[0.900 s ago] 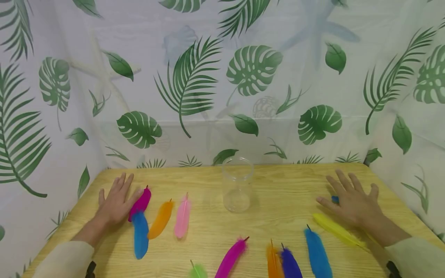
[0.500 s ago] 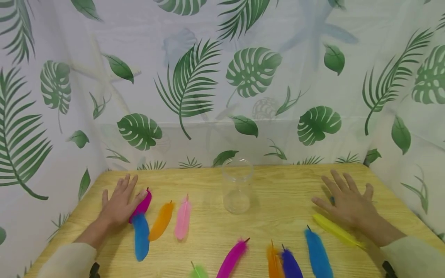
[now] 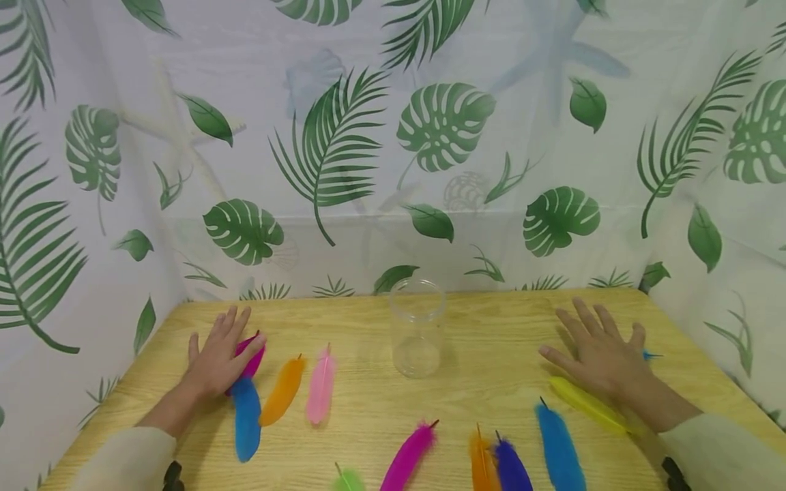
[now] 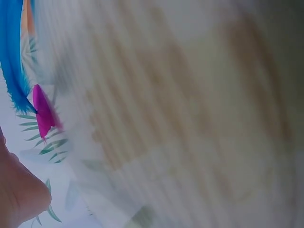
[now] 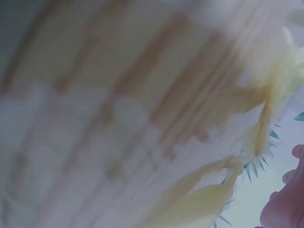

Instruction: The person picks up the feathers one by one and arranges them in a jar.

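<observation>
Both hands are shifting inward. The left hand is moving toward the middle of the table, and its thumb, over just one edge of the left magenta feather a second ago, is now lying across it. The right hand is sliding the same way, toward the jar; a far blue feather, first showing between thumb and fingers, is now poking out on the hand's outer side, most of it being hidden.

Fingers on both hands are staying spread, thumbs held out, pinching nothing. That is suggesting the person is only getting into place over the feathers, with none being lifted. Whether either palm is pressing down, one cannot tell; both wrist views are mostly blurred.

The feathers are lying about the table. Just below the left magenta one is a left blue feather, with a left orange feather and a pink feather beside it. A yellow feather is lying partly under the right forearm. Along the near edge are a green feather, a near magenta feather, a near orange feather, a purple feather and a near blue feather. The jar is standing upright near the back, well apart from both hands.
</observation>
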A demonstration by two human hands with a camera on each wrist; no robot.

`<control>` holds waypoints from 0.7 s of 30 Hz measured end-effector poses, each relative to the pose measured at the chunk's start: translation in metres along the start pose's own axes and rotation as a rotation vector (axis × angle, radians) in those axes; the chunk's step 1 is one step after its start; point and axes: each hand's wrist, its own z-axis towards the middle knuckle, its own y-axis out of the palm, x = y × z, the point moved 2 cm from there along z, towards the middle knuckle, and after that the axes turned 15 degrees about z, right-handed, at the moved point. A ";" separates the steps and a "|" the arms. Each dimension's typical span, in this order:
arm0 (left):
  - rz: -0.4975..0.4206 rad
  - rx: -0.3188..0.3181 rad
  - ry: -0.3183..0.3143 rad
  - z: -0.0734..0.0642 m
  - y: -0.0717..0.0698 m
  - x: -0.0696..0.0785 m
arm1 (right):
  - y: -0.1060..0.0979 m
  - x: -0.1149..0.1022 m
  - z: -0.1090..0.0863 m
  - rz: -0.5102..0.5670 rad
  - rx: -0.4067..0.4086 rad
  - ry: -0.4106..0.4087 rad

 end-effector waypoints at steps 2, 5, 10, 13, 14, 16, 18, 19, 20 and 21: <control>0.008 0.003 0.008 0.000 0.000 0.002 | 0.000 -0.001 0.000 0.000 0.004 -0.002; 0.020 0.002 0.010 0.001 0.000 0.004 | 0.000 -0.002 0.001 -0.002 0.007 -0.001; 0.037 -0.003 0.018 0.003 0.000 0.010 | 0.001 0.000 0.001 -0.002 0.004 0.005; 0.033 -0.008 0.027 0.004 0.000 0.013 | 0.001 0.000 0.001 0.001 0.000 0.010; 0.034 -0.009 0.029 0.004 0.000 0.014 | 0.001 -0.001 0.001 0.004 -0.003 0.012; 0.033 -0.009 0.032 0.005 0.001 0.016 | 0.002 -0.002 0.002 0.010 -0.007 0.014; 0.040 -0.008 0.037 0.005 0.001 0.017 | 0.002 -0.004 0.002 0.018 -0.013 0.017; 0.044 -0.007 0.039 0.006 0.002 0.017 | 0.002 -0.005 0.003 0.020 -0.014 0.017; 0.046 -0.006 0.041 0.006 0.002 0.018 | 0.003 -0.007 0.003 0.022 -0.016 0.016; 0.048 -0.007 0.044 0.006 0.003 0.018 | 0.003 -0.008 0.004 0.024 -0.017 0.017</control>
